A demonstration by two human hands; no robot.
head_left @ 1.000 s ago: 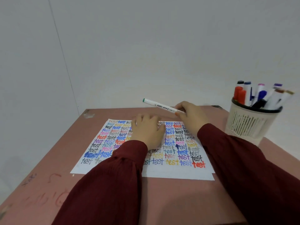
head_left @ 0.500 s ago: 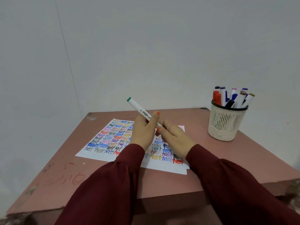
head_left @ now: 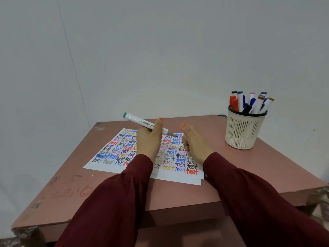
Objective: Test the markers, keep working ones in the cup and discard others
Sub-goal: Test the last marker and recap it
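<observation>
Change: half a second ago both hands were together on the green-ended marker (head_left: 140,121). Now my right hand (head_left: 194,145) is drawn off toward the cup (head_left: 243,131), and the marker's dark nib is bare. Uncapping looks done; writing the test comes next.

Left hand (head_left: 148,141): fingers gripping the marker mid-barrel, held tilted, nib end down, well left of the cup, above the test sheet (head_left: 114,150).

Right hand: fingers curled tight, thumb up, between marker and cup. Cap not visible; I judge it is inside that fist.

Count:
- one marker in hand
- one cup, upright on the surface (head_left: 178,193)
- about ten markers standing in the cup (head_left: 256,104), overlap blocks an exact tally
- one written sheet, possibly a second beneath
</observation>
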